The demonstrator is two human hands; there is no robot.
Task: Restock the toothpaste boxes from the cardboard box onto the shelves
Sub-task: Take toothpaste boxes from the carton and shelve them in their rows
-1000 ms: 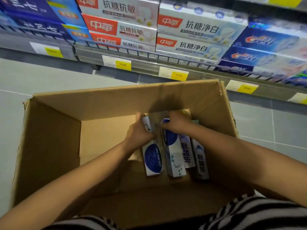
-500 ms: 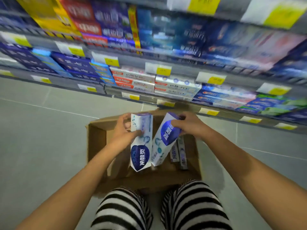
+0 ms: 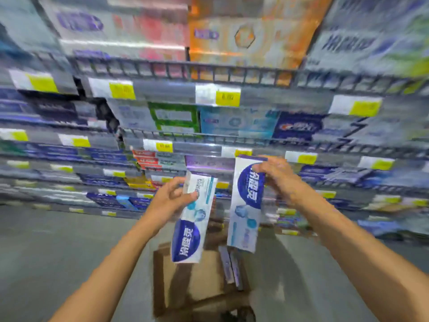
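My left hand [image 3: 170, 199] grips the top of a white and blue toothpaste box [image 3: 192, 224] that hangs upright in front of the shelves. My right hand [image 3: 276, 176] grips the top of a second, like toothpaste box [image 3: 246, 208], held a little higher and to the right. Both boxes hang above the brown cardboard box [image 3: 199, 282] on the floor, where two more toothpaste boxes [image 3: 229, 266] lie against its right side. The view is blurred by motion.
Several shelves [image 3: 209, 70] packed with toothpaste boxes rise ahead, each edge carrying yellow price tags [image 3: 227, 97] and a low wire rail. Grey floor tiles [image 3: 58, 247] spread to the left and right of the cardboard box.
Both hands went from inside the cardboard box to raised in front of the shelves, each lifting a toothpaste box. The camera tilted upward, so the cardboard box now looks small and low.
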